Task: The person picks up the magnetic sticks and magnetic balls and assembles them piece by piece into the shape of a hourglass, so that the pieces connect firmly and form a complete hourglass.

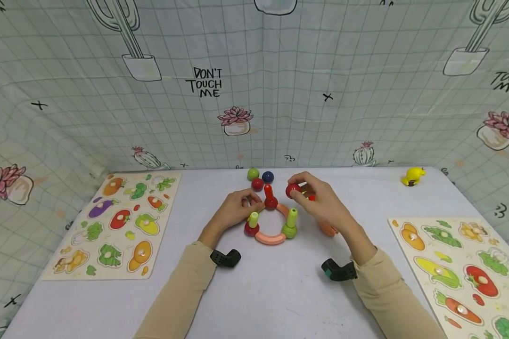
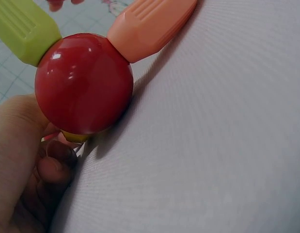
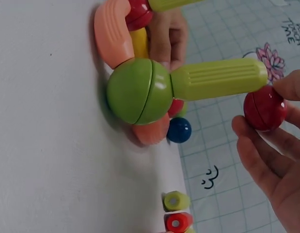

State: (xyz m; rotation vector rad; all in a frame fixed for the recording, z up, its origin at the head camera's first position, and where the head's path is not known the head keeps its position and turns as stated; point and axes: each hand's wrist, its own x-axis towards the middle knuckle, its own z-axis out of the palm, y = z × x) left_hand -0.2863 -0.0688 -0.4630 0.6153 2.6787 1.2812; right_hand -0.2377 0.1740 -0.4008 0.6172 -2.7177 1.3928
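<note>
A toy frame of balls and rods stands on the table. Curved orange rods and a yellow rod link its two red balls and a green ball. Light green rods and a red rod rise from these balls. My left hand holds the frame's far left side, its fingers at the yellow rod; their exact contact is partly hidden. Raised beyond the frame, my right hand pinches a loose red ball between thumb and fingers.
Behind the frame lie loose green, red and blue balls. Spare rods lie partly hidden by the right hand. Vegetable puzzle boards flank the work at left and right. A yellow toy sits far right.
</note>
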